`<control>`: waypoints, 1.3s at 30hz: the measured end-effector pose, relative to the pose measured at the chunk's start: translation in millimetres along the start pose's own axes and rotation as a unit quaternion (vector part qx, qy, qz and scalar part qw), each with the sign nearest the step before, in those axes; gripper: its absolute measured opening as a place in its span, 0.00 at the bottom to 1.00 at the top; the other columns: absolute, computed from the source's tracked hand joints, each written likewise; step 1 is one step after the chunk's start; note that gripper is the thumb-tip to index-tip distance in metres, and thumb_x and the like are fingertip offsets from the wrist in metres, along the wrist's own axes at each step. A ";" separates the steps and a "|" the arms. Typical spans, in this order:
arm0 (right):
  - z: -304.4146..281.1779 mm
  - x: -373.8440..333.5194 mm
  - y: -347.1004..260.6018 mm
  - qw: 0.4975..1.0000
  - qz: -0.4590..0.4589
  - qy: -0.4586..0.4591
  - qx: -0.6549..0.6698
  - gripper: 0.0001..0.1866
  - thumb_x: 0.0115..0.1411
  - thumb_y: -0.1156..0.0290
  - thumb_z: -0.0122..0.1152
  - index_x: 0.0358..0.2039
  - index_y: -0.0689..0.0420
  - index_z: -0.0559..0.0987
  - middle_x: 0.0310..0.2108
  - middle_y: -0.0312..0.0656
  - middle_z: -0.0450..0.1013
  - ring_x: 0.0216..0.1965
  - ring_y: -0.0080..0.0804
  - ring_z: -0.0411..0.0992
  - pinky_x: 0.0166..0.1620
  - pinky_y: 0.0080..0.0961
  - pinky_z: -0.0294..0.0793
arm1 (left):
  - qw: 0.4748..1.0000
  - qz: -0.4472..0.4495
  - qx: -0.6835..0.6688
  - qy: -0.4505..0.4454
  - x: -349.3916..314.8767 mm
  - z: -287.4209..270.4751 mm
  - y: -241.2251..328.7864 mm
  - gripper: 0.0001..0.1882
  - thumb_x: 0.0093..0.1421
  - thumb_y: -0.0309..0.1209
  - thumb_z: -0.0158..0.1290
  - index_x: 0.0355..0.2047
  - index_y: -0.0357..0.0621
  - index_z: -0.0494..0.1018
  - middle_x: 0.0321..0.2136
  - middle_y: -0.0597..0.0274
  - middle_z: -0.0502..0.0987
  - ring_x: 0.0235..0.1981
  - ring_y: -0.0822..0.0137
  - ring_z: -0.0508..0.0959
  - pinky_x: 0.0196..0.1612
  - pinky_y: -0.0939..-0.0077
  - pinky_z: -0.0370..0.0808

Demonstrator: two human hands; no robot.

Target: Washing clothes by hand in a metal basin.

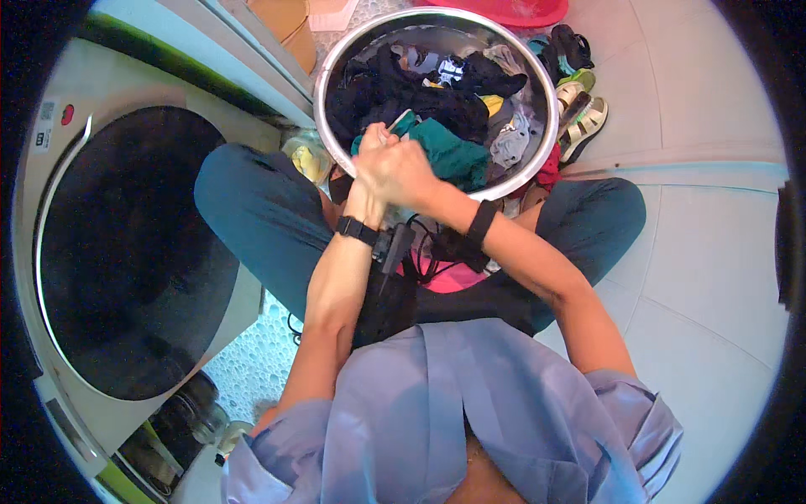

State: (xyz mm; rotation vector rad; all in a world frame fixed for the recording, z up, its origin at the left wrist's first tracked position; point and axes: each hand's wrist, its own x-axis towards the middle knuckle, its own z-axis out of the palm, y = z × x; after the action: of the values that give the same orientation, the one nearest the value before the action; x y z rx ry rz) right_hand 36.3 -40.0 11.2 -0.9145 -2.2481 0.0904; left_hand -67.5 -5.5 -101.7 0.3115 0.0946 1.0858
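My left hand and my right hand are closed and pressed together over the near left rim of a large round metal basin. Both grip a green cloth, part of which shows beside the fingers while the rest lies in the basin; the fingers hide the gripped part. Wet dark clothes fill most of the basin. A light grey cloth lies at its right side, with a small yellow piece nearby. Black straps circle both wrists.
A front-loading washing machine with a round dark door stands at my left. Shoes line the basin's right side. A red tub is behind it. My bent knees flank the basin; a tiled wall rises at right.
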 end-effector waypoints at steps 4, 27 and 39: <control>-7.7 6.2 80.3 0.972 0.234 -0.010 0.022 0.17 0.52 0.61 0.47 0.15 0.58 0.75 0.17 0.51 0.71 0.20 0.49 0.72 0.24 0.41 0.71 | 0.951 -0.078 -0.006 0.298 24.0 99.6 -29.4 0.15 0.59 0.40 0.45 0.32 0.41 0.72 0.31 0.58 0.76 0.30 0.64 0.77 0.36 0.69 0.75; -90.2 -23.0 134.5 0.874 0.213 -0.315 0.303 0.20 0.48 0.55 0.57 0.21 0.64 0.74 0.14 0.38 0.66 0.19 0.24 0.62 0.25 0.26 0.61 | 0.938 0.199 0.172 0.226 9.3 147.1 40.0 0.05 0.58 0.29 0.50 0.25 0.48 0.70 0.23 0.67 0.73 0.26 0.71 0.75 0.32 0.74 0.73; -123.6 -22.0 155.0 0.713 0.342 -0.011 0.612 0.07 0.56 0.70 0.52 0.33 0.56 0.75 0.33 0.35 0.72 0.35 0.22 0.68 0.43 0.21 0.66 | 0.957 0.164 0.073 0.229 14.1 108.7 33.8 0.22 0.61 0.42 0.45 0.45 0.34 0.68 0.42 0.49 0.73 0.45 0.55 0.73 0.50 0.59 0.68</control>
State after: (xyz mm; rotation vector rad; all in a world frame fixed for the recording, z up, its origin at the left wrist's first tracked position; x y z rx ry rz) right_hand 216.5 39.1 44.0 -0.8284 -1.1901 1.6849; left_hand -65.1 -0.6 12.9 0.2053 0.5558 1.4706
